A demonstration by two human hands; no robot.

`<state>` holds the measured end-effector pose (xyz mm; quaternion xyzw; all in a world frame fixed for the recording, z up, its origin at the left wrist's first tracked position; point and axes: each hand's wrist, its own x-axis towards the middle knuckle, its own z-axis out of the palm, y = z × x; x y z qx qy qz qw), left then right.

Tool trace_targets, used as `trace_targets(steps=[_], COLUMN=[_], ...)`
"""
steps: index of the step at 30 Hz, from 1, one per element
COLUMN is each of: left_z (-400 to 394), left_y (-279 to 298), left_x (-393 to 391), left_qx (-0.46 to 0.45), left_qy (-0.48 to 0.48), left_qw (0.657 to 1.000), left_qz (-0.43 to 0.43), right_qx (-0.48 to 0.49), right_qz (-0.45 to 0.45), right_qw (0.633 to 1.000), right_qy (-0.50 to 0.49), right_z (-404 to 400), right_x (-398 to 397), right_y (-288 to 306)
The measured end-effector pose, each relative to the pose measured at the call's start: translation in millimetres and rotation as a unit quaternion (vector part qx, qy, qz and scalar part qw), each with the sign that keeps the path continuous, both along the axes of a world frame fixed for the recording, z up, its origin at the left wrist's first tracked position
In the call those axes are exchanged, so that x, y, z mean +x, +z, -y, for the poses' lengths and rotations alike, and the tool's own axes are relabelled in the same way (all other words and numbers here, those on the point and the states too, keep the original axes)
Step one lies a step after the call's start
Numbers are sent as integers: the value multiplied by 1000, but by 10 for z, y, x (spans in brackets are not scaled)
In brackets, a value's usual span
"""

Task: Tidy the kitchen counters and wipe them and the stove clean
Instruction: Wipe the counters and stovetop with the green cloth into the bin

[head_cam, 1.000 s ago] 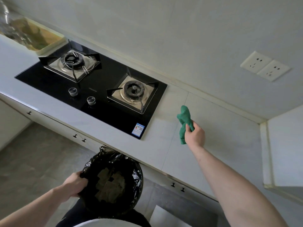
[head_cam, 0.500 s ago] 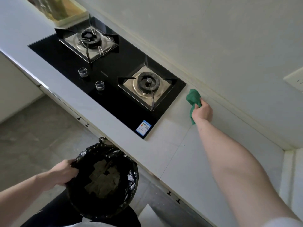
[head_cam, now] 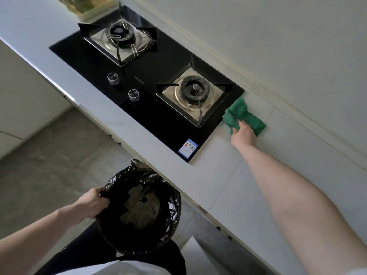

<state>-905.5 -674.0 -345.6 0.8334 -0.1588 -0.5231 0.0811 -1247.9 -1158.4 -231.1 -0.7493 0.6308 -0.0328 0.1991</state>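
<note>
Your right hand (head_cam: pixel 243 133) sits right of centre in the frame, fingers curled round a bunched green cloth (head_cam: pixel 241 116) and pressing it flat onto the pale counter (head_cam: pixel 218 169). The cloth spreads up and to either side of your knuckles, its long axis running from lower right to upper left, and its upper-left tip touches the right-hand edge of the black glass stove (head_cam: pixel 164 118). So the stove lies up and to the left of your grip, directly along the line the cloth already points. The nearest burner (head_cam: pixel 194 90) stands just inside that edge, with its metal pan support between the cloth and the glass beyond. Two round knobs (head_cam: pixel 123 86) sit further left, near the stove's front edge. Your left hand (head_cam: pixel 92 205) is in the lower left of the frame, well apart from the stove, fingers curled over the rim of a bin lined with a black bag (head_cam: pixel 139 207), held below the counter's front edge. Your right hand is clearly the nearer one to the stove; a wipe would most likely run from the cloth's present spot either leftward onto the glass or down along the counter towards the bin.
</note>
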Motion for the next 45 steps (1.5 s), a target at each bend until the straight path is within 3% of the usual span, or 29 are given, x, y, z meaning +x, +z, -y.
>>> trace_targets(steps=[3, 6, 14, 19, 25, 29, 37, 45], left_z=[471, 634, 617, 597, 638, 683, 740, 867], left_y=[1008, 1508, 1558, 1579, 1590, 1558, 1424, 1359], left_x=[-357, -572, -574, -614, -638, -695, -672, -563], left_qx=[-5, 19, 10, 3, 5, 10, 20, 24], left_qy=[2, 9, -14, -27, -44, -58, -47, -88], left_qw=[1000, 1000, 1000, 999, 999, 998, 999, 995], left_qz=[15, 5, 10, 17, 20, 19, 13, 42], right_qx=[5, 13, 50, 58, -84, -134, -127, -132], right_qz=[-10, -14, 0, 16, 91, 95, 61, 74], right_qw=[1000, 999, 996, 993, 992, 985, 976, 970], right_qy=[14, 27, 77, 99, 4, -57, -164, -190], right_z=[-281, -690, -2099, -2385, -1823, -1272, -526, 282], right_x=[-80, -74, 57, -197, -582, -885, -1142, -878], right_y=[77, 167, 339, 462, 829, 932, 772, 482])
